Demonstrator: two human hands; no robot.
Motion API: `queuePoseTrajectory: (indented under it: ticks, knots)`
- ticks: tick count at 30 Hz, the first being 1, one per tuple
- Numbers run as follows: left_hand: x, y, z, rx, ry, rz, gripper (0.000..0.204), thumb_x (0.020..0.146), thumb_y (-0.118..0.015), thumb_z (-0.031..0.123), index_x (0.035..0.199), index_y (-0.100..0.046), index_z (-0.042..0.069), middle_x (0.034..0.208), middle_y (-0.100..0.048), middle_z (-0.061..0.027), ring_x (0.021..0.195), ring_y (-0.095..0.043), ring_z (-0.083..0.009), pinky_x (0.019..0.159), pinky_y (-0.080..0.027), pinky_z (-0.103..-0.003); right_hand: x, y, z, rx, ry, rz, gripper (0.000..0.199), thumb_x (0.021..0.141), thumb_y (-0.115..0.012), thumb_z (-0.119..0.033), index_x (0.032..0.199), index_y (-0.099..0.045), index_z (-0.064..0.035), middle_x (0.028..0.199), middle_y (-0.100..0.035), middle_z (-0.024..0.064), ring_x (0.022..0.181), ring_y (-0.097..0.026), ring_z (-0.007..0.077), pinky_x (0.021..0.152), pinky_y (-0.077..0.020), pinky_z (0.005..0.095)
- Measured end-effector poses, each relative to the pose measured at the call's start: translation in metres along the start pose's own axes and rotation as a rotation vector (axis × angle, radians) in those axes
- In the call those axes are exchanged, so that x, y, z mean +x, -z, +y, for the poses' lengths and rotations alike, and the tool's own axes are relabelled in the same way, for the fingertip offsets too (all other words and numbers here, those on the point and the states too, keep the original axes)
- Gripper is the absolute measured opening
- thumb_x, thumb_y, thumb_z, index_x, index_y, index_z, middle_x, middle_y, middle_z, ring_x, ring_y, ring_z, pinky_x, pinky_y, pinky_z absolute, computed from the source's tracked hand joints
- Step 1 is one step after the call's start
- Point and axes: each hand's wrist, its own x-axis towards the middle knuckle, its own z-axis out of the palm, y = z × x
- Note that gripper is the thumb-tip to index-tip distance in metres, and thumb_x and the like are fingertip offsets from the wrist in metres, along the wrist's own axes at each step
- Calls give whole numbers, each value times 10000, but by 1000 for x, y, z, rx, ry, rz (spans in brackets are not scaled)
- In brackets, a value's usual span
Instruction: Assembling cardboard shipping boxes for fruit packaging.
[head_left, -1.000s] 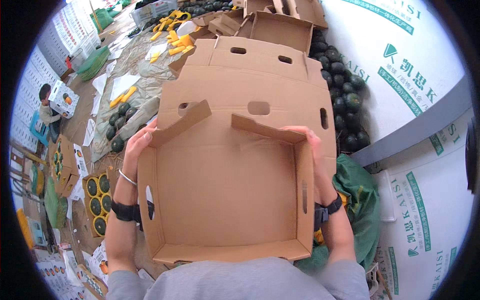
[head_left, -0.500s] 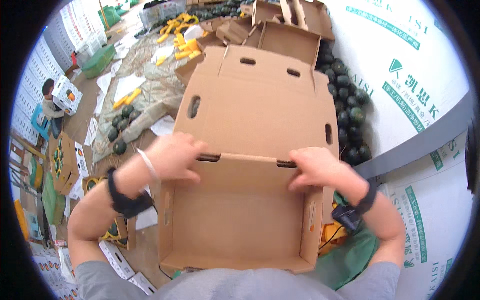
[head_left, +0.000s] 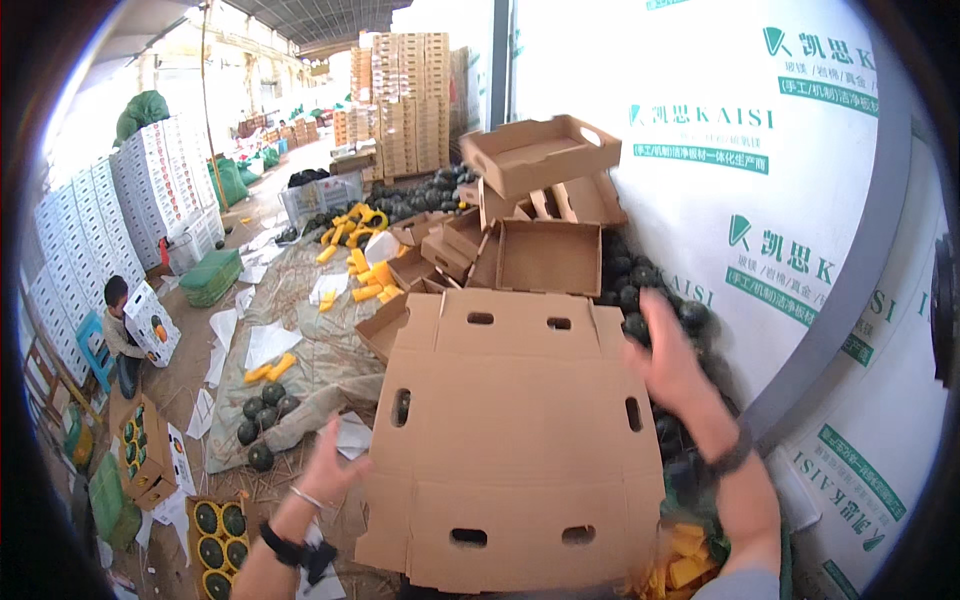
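In front of me lies a flat, unfolded brown cardboard box blank with several oval handle holes. My left hand is beside its left edge, fingers apart and holding nothing. Stretched out past the blank's far right corner, my right hand is open and empty, somewhat blurred. Farther ahead, a folded shallow cardboard tray sits tilted above a heap of other folded trays. Whether it touches the heap I cannot tell.
Dark green round fruit lie along the white wall panels at right. Yellow foam sleeves and more fruit lie on a ground sheet at left. A person handles a white carton farther left, near stacked white cartons.
Both hands have let go of the folded tray, which has gone from close to me to above the far heap. My right hand has reached forward, and the view has tilted up.
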Motion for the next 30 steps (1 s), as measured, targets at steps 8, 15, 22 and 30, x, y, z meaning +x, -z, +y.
queuePoseTrajectory:
  ticks: [8, 15, 22, 30]
  knots:
    - [-22, -47, 17, -127, -32, -51, 922, 727, -692, 273, 1380, -135, -62, 1408, -209, -265, 1321, -219, -359, 1077, -193, -399, -168, -30, 25, 339, -794, -415, 925, 655, -760, -207, 1343, -198, 49, 1328, -332, 261, 1223, -363, 379, 1001, -335, 414]
    - [-18, -102, 84, 548, -582, -326, 798, 735, -654, 278, 1338, -263, -68, 1392, -279, -227, 1286, -304, -344, 1016, -280, -496, -139, -48, -58, -90, -20, -750, 651, 742, -590, -42, 1325, -303, -32, 1219, -403, 270, 1093, -460, 409, 902, -420, 412]
    - [12, -41, 98, 865, -966, -470, 575, 554, -710, 521, 1039, -588, 236, 950, -546, -64, 933, -525, -239, 820, -401, -423, -93, 8, -55, -407, 375, -1111, 315, 731, -631, -111, 1040, -567, -115, 932, -594, 129, 839, -598, 276, 696, -476, 419]
    - [-70, 38, 134, 493, -447, -139, 188, 618, -663, 37, 794, -600, 53, 800, -547, -86, 832, -539, -281, 781, -452, -350, -165, 67, -63, 81, -42, -461, 135, 725, -660, -27, 842, -593, -29, 845, -559, 116, 802, -573, 226, 701, -457, 313]
